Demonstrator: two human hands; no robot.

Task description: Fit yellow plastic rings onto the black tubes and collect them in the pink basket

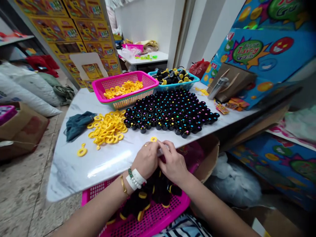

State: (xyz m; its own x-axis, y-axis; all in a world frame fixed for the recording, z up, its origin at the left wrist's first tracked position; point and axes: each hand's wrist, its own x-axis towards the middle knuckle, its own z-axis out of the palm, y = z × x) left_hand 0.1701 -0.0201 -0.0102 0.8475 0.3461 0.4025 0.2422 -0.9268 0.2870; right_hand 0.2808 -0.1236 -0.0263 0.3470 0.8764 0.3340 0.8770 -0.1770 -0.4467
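From my end of the feed, the fingers of the left hand (146, 159) and right hand (174, 163) meet just over the near edge of the marble-patterned surface (74, 174). They are bent inward; I can't make out whether they grasp a small part, since the knuckles hide whatever lies between them. If something is pinched there, a slack grip could let it drop past the edge.

Just beyond the left fingertips I see a yellow ring (153, 139); a stray knuckle could nudge it away. Below the hands, black tubes with yellow ends lie loose in a pink basket (85, 197), so a dropped part might get lost among them.

Farther out, short black cylinders (168, 108) with coloured dots stand packed close together. I'd worry that one careless forearm would topple the front row, each knocking its neighbour.

To their left, the heap of yellow ring-ended pieces (108, 128) could slide if someone tugged the dark green cloth (79, 123) beside it. One lone yellow ring-ended piece (82, 151) lies apart, where a sweeping left sleeve or wrist might flick it floorward.
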